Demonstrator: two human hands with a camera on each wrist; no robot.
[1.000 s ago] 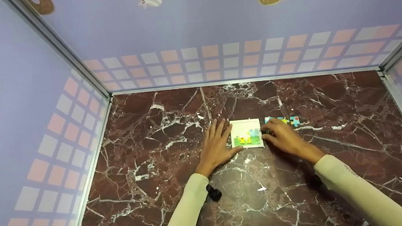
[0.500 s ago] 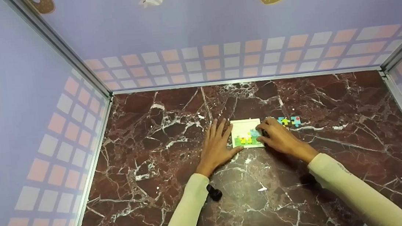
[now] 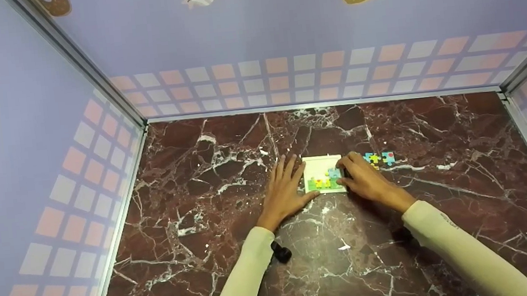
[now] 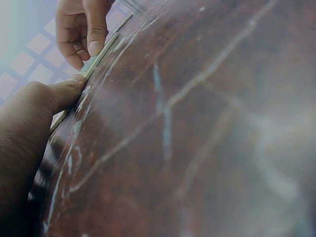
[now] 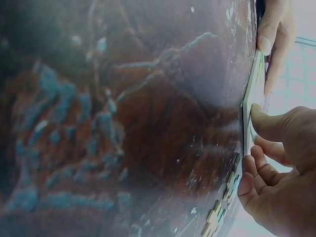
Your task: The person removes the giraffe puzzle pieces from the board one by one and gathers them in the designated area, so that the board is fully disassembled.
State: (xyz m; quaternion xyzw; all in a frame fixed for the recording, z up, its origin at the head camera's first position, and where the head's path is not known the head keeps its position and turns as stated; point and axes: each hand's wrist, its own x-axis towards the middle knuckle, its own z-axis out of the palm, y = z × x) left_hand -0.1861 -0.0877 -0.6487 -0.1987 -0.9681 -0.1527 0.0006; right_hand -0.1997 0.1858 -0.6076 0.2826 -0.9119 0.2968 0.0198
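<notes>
A square, pale-framed jigsaw puzzle board [image 3: 314,167] lies flat on the table, with yellow and green pieces along its lower part. My left hand [image 3: 283,194] rests at the board's left side, fingers extended and thumb on its near edge. At the right edge, my right hand [image 3: 365,177] pinches a blue puzzle piece [image 3: 333,173] between thumb and index finger, over the board. In the right wrist view the right thumb [image 5: 269,123] lies on the board's rim and the other fingers curl below it. My palm hides part of the board's right side there.
Several loose puzzle pieces [image 3: 380,158] lie just right of the board, partly behind the right hand. The marbled table [image 3: 227,171] is bounded by a back wall [image 3: 252,33] and side walls. A small black object [image 3: 281,252] sits at the left cuff.
My right hand has moved left from beside the loose pieces to the board's right edge, where a blue piece now shows at its fingertips. The left hand has stayed in place.
</notes>
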